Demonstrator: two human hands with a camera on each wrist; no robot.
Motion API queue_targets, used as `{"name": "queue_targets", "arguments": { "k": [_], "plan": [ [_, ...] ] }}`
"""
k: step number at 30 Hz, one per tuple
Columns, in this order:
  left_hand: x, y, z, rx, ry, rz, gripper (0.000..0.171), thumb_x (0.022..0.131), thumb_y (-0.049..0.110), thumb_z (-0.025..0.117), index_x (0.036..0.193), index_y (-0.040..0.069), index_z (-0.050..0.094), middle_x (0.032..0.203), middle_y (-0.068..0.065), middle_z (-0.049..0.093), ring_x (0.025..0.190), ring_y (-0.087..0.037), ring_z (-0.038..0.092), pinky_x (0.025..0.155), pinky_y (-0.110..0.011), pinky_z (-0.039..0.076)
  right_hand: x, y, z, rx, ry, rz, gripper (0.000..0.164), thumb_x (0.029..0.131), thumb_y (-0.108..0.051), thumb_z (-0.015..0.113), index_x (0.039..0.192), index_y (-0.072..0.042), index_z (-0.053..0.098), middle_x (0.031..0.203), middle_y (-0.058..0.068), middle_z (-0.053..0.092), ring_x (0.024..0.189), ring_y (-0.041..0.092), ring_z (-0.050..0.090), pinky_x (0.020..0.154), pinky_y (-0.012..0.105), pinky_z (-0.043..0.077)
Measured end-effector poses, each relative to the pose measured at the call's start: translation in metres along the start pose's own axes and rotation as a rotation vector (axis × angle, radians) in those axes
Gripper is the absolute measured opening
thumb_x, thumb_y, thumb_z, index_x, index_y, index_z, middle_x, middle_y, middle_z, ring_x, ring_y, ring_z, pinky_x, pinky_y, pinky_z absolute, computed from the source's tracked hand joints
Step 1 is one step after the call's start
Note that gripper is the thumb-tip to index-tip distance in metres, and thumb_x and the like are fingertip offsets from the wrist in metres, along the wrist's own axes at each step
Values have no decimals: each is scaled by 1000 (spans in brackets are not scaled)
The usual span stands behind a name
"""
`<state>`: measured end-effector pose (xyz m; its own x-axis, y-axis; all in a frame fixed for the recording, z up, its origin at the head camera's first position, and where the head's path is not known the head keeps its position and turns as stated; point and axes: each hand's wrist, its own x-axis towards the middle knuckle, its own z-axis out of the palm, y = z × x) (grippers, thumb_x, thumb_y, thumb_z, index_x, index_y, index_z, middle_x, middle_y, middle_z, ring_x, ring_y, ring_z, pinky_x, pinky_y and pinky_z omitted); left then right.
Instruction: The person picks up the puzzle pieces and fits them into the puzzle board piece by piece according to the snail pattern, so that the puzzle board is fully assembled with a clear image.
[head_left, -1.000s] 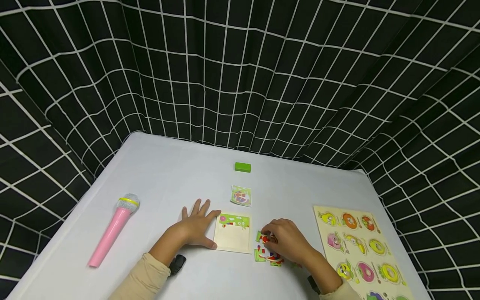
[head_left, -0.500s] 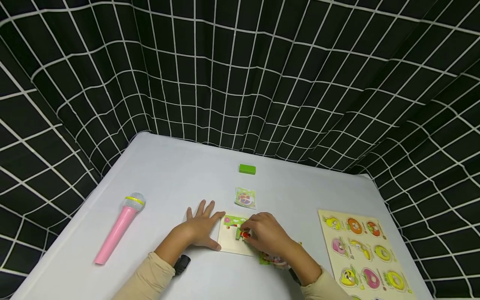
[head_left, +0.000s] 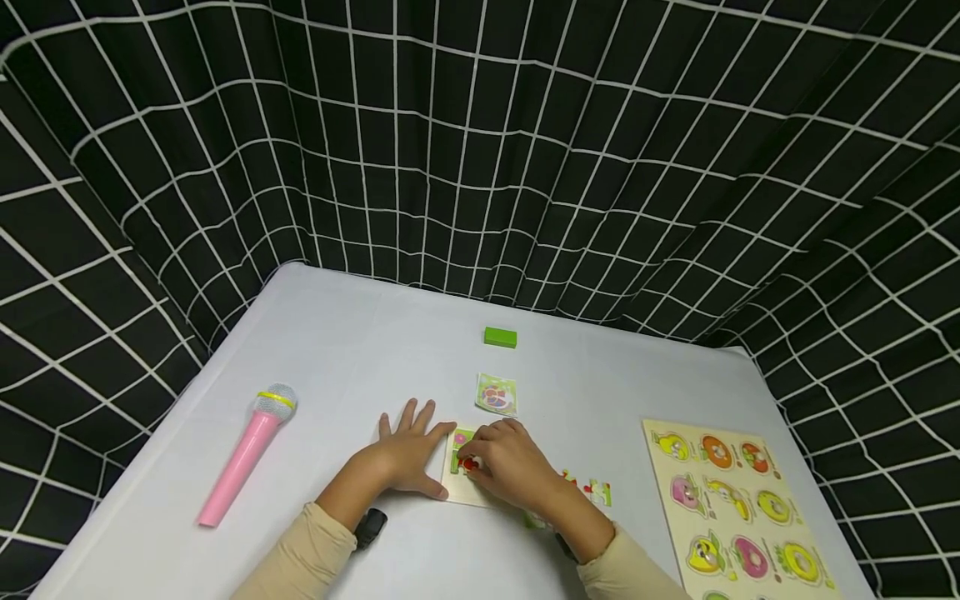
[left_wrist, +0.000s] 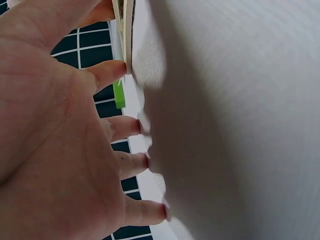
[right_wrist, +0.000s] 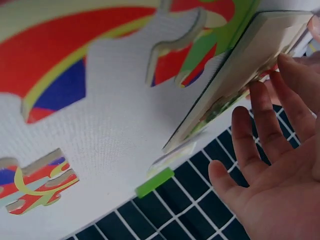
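Note:
My left hand (head_left: 401, 460) lies spread at the left side of a small wooden puzzle board (head_left: 467, 494), index fingertip and thumb at its edge. In the left wrist view the fingers (left_wrist: 125, 127) are straight, tips down on the cloth. My right hand (head_left: 516, 467) pinches a red and green jigsaw piece (head_left: 470, 464) over the board's left part, below a green top strip partly hidden by that hand. Loose jigsaw pieces (head_left: 597, 493) lie right of the board, some covered by the right forearm; the right wrist view shows one small piece (right_wrist: 45, 182) close up.
Behind the board lie a picture card (head_left: 497, 395) and a green block (head_left: 500, 337). A pink toy microphone (head_left: 243, 458) is at the left. A wooden fruit puzzle (head_left: 663, 500) occupies the right front. Black gridded cloth (head_left: 480, 167) hangs around the white table.
My right hand has gone from the loose pieces leftward onto the board, carrying a jigsaw piece, then further left along it. The left hand stays at the board's edge. The head view has shifted slightly.

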<state>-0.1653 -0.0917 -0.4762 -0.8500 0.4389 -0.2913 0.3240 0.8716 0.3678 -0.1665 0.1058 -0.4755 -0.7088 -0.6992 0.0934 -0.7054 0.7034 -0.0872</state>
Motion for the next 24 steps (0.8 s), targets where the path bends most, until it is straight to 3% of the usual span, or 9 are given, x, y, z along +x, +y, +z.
{"name": "queue_targets", "arguments": {
  "k": [11,17,24],
  "plan": [
    [0,3,-3,3,-8,3,94,62,56,74,140,22,33,149,-19,11,135,-43,1,96,-70,10,2,-5,0,-108,-40,60,21,78,-26,69,99,-27,69,96,-8,63,99,16,53,98,48,32],
    [0,3,-2,-2,-8,-1,94,62,55,74,139,22,33,149,-18,11,135,-43,1,96,-70,9,1,-4,1,-77,-33,53,22,78,-29,70,100,-27,69,99,-9,64,100,16,52,98,49,31],
    [0,0,1,-24,6,-1,94,60,54,75,139,22,34,149,-19,11,135,-43,1,96,-71,7,-15,10,-12,48,3,69,23,77,-27,70,100,-22,68,100,-7,65,102,16,54,96,47,33]
  ]
}}
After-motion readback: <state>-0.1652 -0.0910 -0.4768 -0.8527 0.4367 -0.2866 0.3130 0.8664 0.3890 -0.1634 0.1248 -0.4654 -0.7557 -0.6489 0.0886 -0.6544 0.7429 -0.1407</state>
